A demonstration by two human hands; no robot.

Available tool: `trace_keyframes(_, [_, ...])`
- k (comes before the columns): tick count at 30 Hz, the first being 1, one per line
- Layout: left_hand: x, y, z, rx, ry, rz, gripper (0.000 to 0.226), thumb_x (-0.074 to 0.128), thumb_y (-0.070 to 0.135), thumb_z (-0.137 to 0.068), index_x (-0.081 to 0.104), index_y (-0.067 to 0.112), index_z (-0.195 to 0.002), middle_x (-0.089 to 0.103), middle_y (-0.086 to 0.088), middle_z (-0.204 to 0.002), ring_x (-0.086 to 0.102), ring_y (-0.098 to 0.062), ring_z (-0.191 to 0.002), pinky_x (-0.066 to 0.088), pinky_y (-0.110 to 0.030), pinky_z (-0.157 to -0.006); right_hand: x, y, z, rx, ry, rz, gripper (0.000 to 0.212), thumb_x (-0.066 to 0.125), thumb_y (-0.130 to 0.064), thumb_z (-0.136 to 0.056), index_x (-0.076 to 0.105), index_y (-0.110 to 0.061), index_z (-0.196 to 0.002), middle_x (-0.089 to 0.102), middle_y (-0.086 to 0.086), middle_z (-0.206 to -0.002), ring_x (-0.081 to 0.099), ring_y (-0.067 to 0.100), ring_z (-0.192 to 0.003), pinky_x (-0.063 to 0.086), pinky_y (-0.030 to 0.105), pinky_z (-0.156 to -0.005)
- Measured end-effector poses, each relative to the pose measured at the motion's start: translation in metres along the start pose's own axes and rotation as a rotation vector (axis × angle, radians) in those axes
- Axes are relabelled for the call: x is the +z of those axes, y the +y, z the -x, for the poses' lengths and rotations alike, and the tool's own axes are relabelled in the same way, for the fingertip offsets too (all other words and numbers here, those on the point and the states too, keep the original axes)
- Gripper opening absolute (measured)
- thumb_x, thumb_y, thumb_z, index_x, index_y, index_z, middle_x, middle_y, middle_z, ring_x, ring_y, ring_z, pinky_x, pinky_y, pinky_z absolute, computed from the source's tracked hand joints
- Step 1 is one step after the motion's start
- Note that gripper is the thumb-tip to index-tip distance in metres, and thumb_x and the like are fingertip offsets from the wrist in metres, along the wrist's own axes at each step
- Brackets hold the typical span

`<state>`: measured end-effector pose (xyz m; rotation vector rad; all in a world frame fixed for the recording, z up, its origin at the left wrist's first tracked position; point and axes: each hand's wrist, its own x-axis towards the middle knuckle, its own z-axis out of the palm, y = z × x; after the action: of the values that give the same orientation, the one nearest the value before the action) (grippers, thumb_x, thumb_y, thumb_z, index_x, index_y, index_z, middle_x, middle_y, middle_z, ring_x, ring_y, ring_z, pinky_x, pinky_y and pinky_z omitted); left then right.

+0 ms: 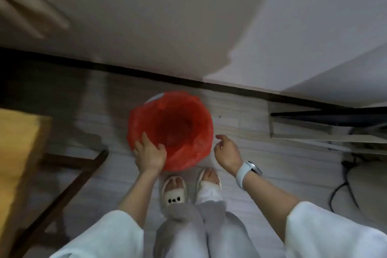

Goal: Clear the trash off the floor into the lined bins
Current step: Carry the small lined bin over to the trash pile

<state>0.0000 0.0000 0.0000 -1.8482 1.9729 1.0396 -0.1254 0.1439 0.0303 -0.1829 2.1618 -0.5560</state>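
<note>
Red-lined bin (180, 119) upright, mouth up, left hand (149, 154) gripping rim

The scene is seen through a single wide-angle camera worn on the head and pointed steeply down and forward. The floor (240, 123) is viewed from standing height, with the feet at the lower centre and a wall (146, 16) met at the top. Straight lines are bent toward the edges. The picture is somewhat blurred. No second view is given.
</note>
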Motion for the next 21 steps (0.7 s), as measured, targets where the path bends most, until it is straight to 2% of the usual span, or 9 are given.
trace_keyframes(2, [0.014,-0.013,-0.039,-0.018,0.065,-0.072,0.074,0.055,0.02,-0.086,0.013,0.013,-0.147,0.02,-0.022,-0.149,0.021,-0.04,-0.135,0.028,-0.052,-0.105,0.023,0.006,-0.041,-0.037,0.013,0.018,0.044,0.039,-0.014,-0.09,0.039,-0.011,-0.134,0.049,0.022,-0.127,0.052,0.038,-0.113,0.043,0.04,-0.095])
trace_keyframes(5, [0.028,-0.033,-0.093,-0.059,0.067,-0.033,0.082,0.057,0.02,-0.085,0.006,0.01,-0.148,0.013,-0.022,-0.152,0.018,-0.039,-0.138,0.025,-0.049,-0.108,0.05,0.012,-0.095,-0.094,0.034,0.007,0.057,0.034,-0.021,-0.082,0.03,-0.014,-0.139,0.049,0.023,-0.124,0.053,0.044,-0.106,0.045,0.051,-0.092])
trace_keyframes(8, [0.038,-0.042,-0.121,-0.015,0.036,0.124,0.072,0.054,0.01,-0.085,0.015,0.004,-0.146,0.035,-0.025,-0.143,0.038,-0.041,-0.127,0.033,-0.042,-0.105,0.062,0.004,-0.116,-0.036,0.041,-0.02,0.06,0.035,-0.006,-0.089,0.015,-0.014,-0.145,0.036,0.024,-0.135,0.048,0.044,-0.114,0.04,0.048,-0.099])
trace_keyframes(10, [0.039,-0.044,-0.124,0.006,0.072,0.111,0.062,0.049,0.01,-0.086,0.025,0.007,-0.143,0.046,-0.026,-0.133,0.046,-0.042,-0.119,0.039,-0.045,-0.1,0.063,0.007,-0.121,-0.002,0.089,-0.032,0.059,0.035,-0.002,-0.088,0.018,-0.012,-0.144,0.036,0.024,-0.134,0.048,0.044,-0.113,0.039,0.042,-0.096])
trace_keyframes(15, [0.022,-0.025,-0.072,0.086,0.169,0.059,0.045,0.04,0.014,-0.094,0.037,0.011,-0.139,0.045,-0.023,-0.131,0.044,-0.038,-0.12,0.037,-0.043,-0.097,0.044,0.021,-0.073,0.04,0.238,-0.093,0.052,0.033,0.0,-0.088,0.031,-0.011,-0.139,0.045,0.022,-0.127,0.052,0.041,-0.105,0.041,0.035,-0.086])
trace_keyframes(21, [-0.024,-0.002,0.023,0.231,0.111,0.029,0.04,0.039,0.013,-0.095,0.045,0.011,-0.134,0.05,-0.024,-0.123,0.048,-0.039,-0.113,0.039,-0.042,-0.092,-0.002,0.042,0.034,0.125,0.413,-0.125,0.05,0.036,-0.002,-0.089,0.037,-0.011,-0.138,0.048,0.02,-0.129,0.048,0.037,-0.113,0.038,0.036,-0.091])
